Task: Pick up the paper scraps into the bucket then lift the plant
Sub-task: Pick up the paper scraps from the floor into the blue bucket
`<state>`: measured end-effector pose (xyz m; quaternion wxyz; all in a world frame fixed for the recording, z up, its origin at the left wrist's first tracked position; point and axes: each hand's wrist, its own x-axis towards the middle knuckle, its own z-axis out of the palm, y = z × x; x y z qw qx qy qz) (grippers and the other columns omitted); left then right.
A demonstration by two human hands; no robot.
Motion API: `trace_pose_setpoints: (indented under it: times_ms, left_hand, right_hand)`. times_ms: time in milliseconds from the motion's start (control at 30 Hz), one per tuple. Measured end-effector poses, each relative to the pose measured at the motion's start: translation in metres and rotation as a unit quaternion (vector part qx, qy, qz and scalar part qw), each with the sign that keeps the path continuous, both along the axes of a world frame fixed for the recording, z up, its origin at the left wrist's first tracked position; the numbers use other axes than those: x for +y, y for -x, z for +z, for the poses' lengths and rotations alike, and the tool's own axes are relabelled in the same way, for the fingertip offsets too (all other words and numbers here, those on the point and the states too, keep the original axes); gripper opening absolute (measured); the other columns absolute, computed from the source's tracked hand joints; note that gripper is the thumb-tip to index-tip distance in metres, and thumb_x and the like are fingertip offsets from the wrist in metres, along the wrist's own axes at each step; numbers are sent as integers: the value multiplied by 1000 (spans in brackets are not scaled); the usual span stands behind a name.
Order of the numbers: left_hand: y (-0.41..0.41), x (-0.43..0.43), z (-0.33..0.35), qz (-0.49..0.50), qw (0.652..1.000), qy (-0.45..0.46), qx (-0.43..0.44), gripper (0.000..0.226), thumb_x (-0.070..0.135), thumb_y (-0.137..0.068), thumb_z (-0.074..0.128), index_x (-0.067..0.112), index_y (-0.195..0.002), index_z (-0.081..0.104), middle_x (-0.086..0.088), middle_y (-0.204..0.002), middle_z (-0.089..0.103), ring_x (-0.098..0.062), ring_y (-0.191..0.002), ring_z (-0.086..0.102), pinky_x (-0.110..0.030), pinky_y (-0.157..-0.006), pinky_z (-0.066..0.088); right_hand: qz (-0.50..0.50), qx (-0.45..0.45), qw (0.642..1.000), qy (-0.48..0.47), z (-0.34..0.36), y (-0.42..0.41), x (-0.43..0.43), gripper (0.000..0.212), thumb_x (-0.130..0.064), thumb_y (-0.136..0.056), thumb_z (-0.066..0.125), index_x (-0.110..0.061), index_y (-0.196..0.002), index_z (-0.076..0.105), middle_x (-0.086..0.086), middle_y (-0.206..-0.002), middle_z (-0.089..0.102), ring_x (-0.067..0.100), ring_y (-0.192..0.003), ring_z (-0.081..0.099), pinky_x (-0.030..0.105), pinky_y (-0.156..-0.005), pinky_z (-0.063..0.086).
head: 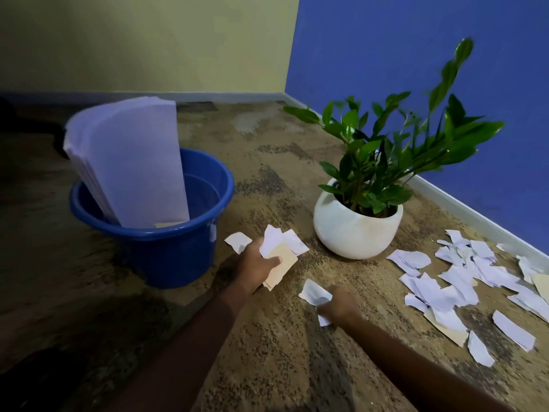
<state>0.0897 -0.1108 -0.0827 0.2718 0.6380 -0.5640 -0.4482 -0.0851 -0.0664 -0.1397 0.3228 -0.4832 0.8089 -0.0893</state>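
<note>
Now your left hand (258,267) clutches a bundle of scraps (279,251) right of the bucket (178,257); your right hand (341,306) pinches a white scrap (313,292).

The bucket (166,248) stands on the floor (267,346) at the left, with a stack of sheets (130,162) leaning inside it. The plant (356,230) stands right of it, near the floor's right edge. Paper scraps (457,281) lie before the plant, along that edge.
</note>
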Motion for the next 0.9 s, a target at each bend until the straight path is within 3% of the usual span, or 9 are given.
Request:
trace_pose_setpoints:
  times_ms: [100,200,267,400,500,600,667,800,900]
  left_hand:
    - [-7,-3,27,7,997,72,13,58,15,-89,62,5,-142,38,-13,-143,48,-27,-129,47,-34,-102,41]
    - [-17,-9,56,22,987,160,-4,52,17,-90,61,5,-137,42,-16,-135,54,-30,-122,51,-38,-97,44]
    - [-27,-13,73,34,981,190,-16,50,19,-90,60,7,-136,44,-17,-130,57,-32,-118,54,-41,-93,47]
    - [-55,-20,99,129,967,218,16,47,19,-91,59,6,-134,45,-17,-131,57,-33,-115,57,-37,-88,49]
    - [-78,-25,108,218,956,195,31,44,16,-93,55,6,-135,43,-18,-134,54,-34,-120,53,-37,-93,45]
    - [-90,-25,108,252,961,111,12,51,13,-93,54,7,-139,34,-20,-142,40,-37,-126,46,-43,-101,41]
    - [-89,-20,105,265,961,76,-23,54,12,-92,52,9,-141,29,-21,-144,28,-39,-127,40,-46,-106,36]
    - [-77,-11,99,300,932,194,-62,55,2,-90,47,12,-141,30,-16,-149,21,-35,-132,35,-46,-114,29]
    - [-64,-6,96,319,900,294,-35,60,-6,-86,45,8,-143,30,-16,-148,28,-30,-135,35,-39,-112,32]
  right_hand:
    - [15,-15,998,61,20,-12,-5,39,-19,-86,63,-4,-120,54,14,-117,63,16,-84,51,15,-48,30]
    - [31,-39,990,136,49,-29,-16,38,-20,-85,65,0,-116,58,17,-113,65,27,-92,61,23,-59,37]
    - [49,-60,983,165,66,-41,-22,36,-20,-84,66,1,-114,59,17,-106,65,30,-95,62,26,-65,38]
    - [81,-91,975,187,85,-66,-25,25,-20,-84,66,-6,-104,60,4,-84,58,20,-81,54,23,-53,35]
    - [75,-127,976,158,86,-77,-21,38,-20,-83,68,-4,-116,58,13,-105,64,24,-89,61,30,-67,48]
    - [33,-207,969,132,92,-85,-19,45,-17,-84,67,-1,-124,53,19,-116,63,15,-71,60,17,-48,47]
    - [1,-256,955,148,104,-93,-23,47,-14,-87,65,-1,-129,48,21,-120,61,12,-66,58,17,-45,47]
    - [-29,-331,913,238,138,-121,-39,54,-10,-91,57,-3,-141,37,21,-137,49,18,-77,60,13,-38,48]
    - [-25,-339,890,305,161,-146,-53,40,-8,-91,56,1,-129,45,22,-127,55,26,-86,63,25,-54,57]
